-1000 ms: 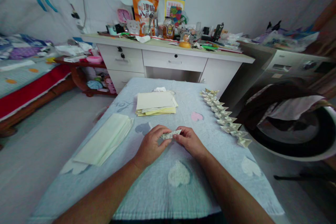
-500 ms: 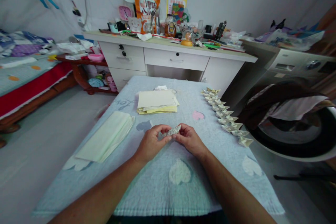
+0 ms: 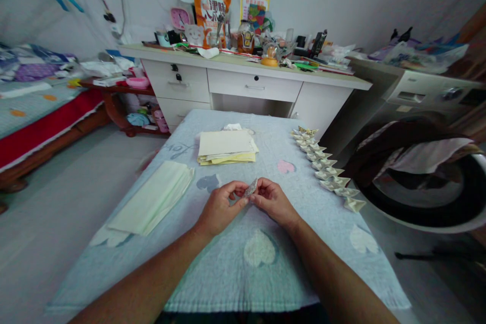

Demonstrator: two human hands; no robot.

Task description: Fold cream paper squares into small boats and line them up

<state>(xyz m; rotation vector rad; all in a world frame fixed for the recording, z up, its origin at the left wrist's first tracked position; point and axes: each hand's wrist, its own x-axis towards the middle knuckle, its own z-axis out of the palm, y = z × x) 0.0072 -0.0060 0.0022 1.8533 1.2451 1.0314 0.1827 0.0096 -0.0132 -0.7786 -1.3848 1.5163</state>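
Observation:
A small folded piece of printed paper (image 3: pixel 251 188) is pinched between my two hands over the middle of the cloth-covered table. My left hand (image 3: pixel 222 206) grips its left side with thumb and fingers. From the other side, my right hand (image 3: pixel 274 201) holds it by thumb and fingertips. Part of the paper is hidden behind the fingers. Farther back lies a stack of cream and yellow paper sheets (image 3: pixel 227 143). Pale green folded sheets (image 3: pixel 152 200) rest to the left. Along the right edge runs a row of several folded paper boats (image 3: pixel 322 164).
The table wears a light blue cloth (image 3: pixel 212 283) with heart patterns. Behind it stands a white desk (image 3: pixel 255 82) crowded with jars, a snack bag and small items. A washing machine (image 3: pixel 421 86) with its door open is at right, a bed (image 3: pixel 38 106) at left.
The folded paper has been turned between my fingers and now stands more upright and looks narrower. Both hands have stayed nearly in place.

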